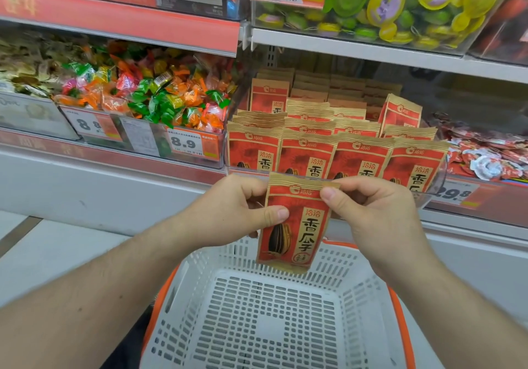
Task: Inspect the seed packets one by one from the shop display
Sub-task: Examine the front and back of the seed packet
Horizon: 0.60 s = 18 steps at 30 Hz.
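I am watching two hands holding one seed packet (294, 223) upright above a white basket (265, 311), left hand (228, 211) pinching its left edge, right hand (371, 211) pinching its top right corner, more packets (337, 146) standing in the shelf bin just beyond.

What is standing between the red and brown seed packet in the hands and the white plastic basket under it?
Nothing visible. The red and brown paper seed packet hangs upright, pinched by the left hand and right hand, directly above the white plastic basket, whose visible inside holds nothing.
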Each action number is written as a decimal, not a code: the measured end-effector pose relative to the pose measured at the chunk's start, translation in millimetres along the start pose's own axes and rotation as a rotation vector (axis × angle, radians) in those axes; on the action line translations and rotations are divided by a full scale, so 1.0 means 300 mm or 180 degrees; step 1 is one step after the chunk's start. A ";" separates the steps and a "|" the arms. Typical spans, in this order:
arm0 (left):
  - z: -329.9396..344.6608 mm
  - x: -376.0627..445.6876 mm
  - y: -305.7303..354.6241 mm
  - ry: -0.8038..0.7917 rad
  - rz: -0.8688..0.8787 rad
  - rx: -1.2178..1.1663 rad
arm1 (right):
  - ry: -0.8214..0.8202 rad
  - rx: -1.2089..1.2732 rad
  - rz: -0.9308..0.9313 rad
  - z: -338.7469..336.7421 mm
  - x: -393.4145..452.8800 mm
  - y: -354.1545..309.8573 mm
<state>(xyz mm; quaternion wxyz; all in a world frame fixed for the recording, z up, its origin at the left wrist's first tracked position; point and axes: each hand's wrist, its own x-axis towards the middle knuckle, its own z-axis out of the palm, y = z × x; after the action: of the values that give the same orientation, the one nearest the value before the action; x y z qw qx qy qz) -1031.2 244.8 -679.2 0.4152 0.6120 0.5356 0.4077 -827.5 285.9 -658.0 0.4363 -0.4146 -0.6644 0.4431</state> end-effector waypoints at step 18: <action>-0.003 -0.002 0.016 -0.0261 -0.0525 -0.0747 | -0.0350 -0.0007 0.0456 -0.005 0.007 0.024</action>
<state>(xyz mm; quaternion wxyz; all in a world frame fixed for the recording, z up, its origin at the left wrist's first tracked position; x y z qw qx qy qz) -1030.5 244.0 -674.5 0.5375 0.5293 0.5154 0.4067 -825.4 290.3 -664.1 0.3659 -0.4367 -0.6564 0.4945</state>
